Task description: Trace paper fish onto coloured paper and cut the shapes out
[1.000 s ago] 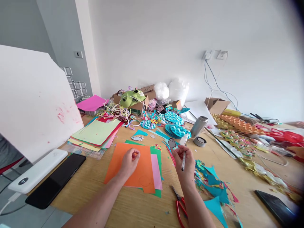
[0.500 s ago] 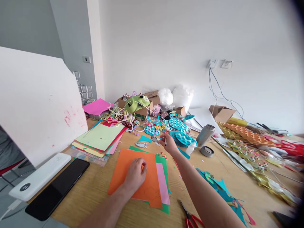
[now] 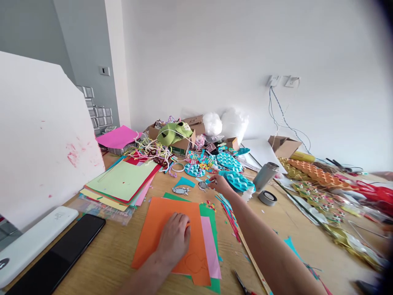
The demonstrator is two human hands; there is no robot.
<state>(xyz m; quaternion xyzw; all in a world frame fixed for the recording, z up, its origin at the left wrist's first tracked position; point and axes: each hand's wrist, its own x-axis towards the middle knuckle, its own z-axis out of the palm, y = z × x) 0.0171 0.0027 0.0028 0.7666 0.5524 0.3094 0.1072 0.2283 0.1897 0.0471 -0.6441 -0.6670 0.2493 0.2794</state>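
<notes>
My left hand [image 3: 175,239] lies palm down on an orange paper sheet [image 3: 167,229] that tops a small stack of pink and green sheets; its fingers are curled loosely with nothing in them. My right hand [image 3: 218,183] is stretched far forward over the table, fingers pinched around a pen, its tip hidden. It hovers right beside a small grey paper cut-out [image 3: 202,185] and next to a teal scalloped paper piece [image 3: 237,181]. Another small fish-like cut-out [image 3: 179,190] lies left of it.
A stack of coloured paper [image 3: 123,180] lies at left, a white board [image 3: 39,135] leans behind it, a phone [image 3: 58,256] and white power bank [image 3: 33,239] sit near the edge. A metal flask [image 3: 265,176], tape roll [image 3: 267,197], red scissors [image 3: 242,284], boxes and paper scraps crowd the table.
My right hand moved from near my body forward across the table to the small cut-outs. My left hand flattened onto the orange sheet. The view shifted slightly.
</notes>
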